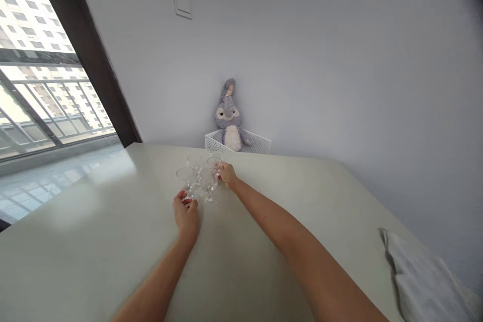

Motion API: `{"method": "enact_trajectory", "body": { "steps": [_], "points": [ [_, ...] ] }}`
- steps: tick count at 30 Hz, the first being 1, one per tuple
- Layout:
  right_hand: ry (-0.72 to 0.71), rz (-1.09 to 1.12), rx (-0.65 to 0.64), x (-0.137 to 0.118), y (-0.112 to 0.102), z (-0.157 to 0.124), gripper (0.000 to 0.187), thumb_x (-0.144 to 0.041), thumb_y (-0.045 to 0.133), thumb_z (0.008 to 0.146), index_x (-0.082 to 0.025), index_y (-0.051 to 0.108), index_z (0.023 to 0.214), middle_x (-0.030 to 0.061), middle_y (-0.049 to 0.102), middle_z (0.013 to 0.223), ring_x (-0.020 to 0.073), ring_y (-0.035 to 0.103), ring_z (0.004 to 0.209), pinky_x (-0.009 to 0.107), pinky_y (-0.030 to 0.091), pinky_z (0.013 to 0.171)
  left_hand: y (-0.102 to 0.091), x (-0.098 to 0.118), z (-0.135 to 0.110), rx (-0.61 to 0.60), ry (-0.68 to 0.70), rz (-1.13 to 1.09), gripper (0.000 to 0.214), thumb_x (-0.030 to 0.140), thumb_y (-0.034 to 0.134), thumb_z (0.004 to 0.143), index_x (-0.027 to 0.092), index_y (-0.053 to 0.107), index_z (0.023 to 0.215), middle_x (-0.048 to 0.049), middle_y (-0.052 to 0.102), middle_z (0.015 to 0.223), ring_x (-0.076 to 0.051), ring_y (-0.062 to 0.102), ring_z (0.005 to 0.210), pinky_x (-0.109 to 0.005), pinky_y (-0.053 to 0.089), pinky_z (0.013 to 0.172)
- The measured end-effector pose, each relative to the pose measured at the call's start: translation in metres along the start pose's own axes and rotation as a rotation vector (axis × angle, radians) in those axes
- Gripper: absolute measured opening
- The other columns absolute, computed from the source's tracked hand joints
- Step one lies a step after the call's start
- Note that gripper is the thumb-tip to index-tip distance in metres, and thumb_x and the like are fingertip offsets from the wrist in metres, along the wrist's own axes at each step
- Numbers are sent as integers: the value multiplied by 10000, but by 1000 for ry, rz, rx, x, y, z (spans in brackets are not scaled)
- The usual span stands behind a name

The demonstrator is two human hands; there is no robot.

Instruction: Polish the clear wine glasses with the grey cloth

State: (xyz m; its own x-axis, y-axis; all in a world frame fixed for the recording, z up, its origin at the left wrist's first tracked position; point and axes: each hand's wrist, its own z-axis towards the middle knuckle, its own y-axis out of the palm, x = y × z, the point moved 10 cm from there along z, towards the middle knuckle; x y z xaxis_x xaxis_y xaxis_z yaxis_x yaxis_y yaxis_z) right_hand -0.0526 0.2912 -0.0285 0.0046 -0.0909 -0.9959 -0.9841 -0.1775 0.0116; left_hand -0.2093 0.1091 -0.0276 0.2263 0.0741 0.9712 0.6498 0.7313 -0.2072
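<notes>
Several clear stemmed glasses stand upright in a tight cluster on the pale table (271,241). My left hand (186,212) has its thumb and fingers curled at the foot of the front left glass (185,176). My right hand (228,175) reaches the right side of the cluster, its fingers closed on the bowl of the rear right glass (214,162). Between my hands is the front right glass (209,180), touched by neither as far as I can see. The back left glass (194,162) stands behind them. The clear outlines overlap, so their contacts are hard to make out.
Behind the table's far edge, a grey plush toy (230,121) sits in a white perforated basket (262,144) against the wall. A greyish-white cloth (422,276) lies at the right edge. A dark-framed glass door (90,35) is at left, and a switch (183,6) is on the wall.
</notes>
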Motion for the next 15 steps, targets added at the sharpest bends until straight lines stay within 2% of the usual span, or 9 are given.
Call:
{"method": "enact_trajectory", "body": {
  "steps": [2,4,7,10,12,13,15],
  "points": [
    [2,-13,-47,-3,2,-10,363,-72,477,700,-173,569,1036,43,616,960,66,522,503,180,428,424,0,0,0,-3,12,5,445,231,534,684,213,429,1116,-34,505,1062,-116,516,798,-263,419,700],
    [-2,-23,-69,-7,-7,-25,489,-56,476,687,-195,496,1155,64,571,1081,61,542,516,184,441,438,0,1,0,-5,23,8,444,232,539,682,214,431,1112,-33,506,1060,-112,515,792,-261,416,699],
    [-11,-25,-75,-15,-43,-60,543,-70,485,686,-203,444,1211,86,535,1130,73,576,561,200,467,475,-1,0,0,-4,25,0,454,223,548,671,215,435,1110,-31,507,1056,-105,513,774,-254,415,686],
    [-38,-68,-72,-21,-104,-115,457,-117,512,698,-201,500,1147,77,571,1059,97,585,600,217,473,491,0,0,1,-8,18,-11,471,219,561,652,219,442,1108,-23,515,1042,-106,510,767,-250,415,659],
    [-130,-273,-51,-27,-156,-161,397,-168,516,725,-220,523,1118,68,578,1063,119,584,667,247,489,541,1,-2,1,-17,-2,-31,482,212,569,638,225,451,1105,-14,521,1026,-108,511,757,-249,413,642],
    [-193,-411,12,-32,-188,-185,365,-193,504,746,-236,533,1108,61,579,1080,140,586,737,279,500,609,1,-3,1,-22,-18,-46,488,207,572,632,228,454,1106,-11,522,1020,-107,511,743,-248,411,628],
    [-263,-739,219,-35,-257,-236,308,-232,464,786,-242,561,1079,65,572,1113,194,565,913,365,472,787,2,-5,1,-24,-49,-70,502,190,580,622,228,460,1108,-12,525,1012,-106,509,705,-248,406,594]
  ]
}}
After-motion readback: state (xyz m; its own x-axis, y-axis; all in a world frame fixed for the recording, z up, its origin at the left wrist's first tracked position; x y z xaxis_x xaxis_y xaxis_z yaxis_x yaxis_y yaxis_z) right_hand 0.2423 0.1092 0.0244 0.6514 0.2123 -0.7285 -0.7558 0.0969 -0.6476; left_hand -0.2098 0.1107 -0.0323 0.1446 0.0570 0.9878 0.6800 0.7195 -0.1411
